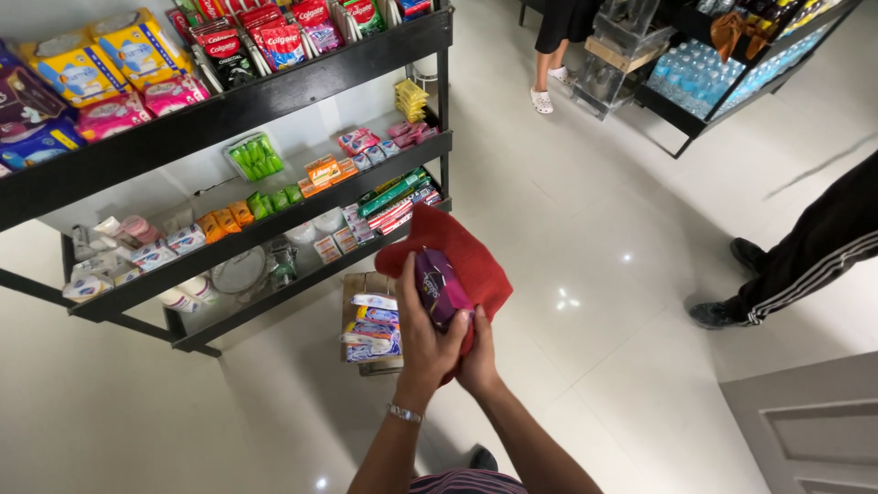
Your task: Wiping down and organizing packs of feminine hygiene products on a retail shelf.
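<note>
My left hand [423, 340], with a silver bracelet at the wrist, grips a small purple packet [441, 287] from the left side. My right hand [478, 359] holds a red cloth [462, 254] bunched under and behind the packet, its fingers partly hidden by the cloth. Both hands are held together above the white tiled floor, in front of a black shelf rack.
The black shelf rack [274, 91] at the left carries soaps, toothpaste boxes and tissue packs. A cardboard box [370, 320] of blue packets sits on the floor below my hands. A person's legs in black trousers [805, 256] stand at the right; another person [553, 55] stands by a bottle rack [732, 73].
</note>
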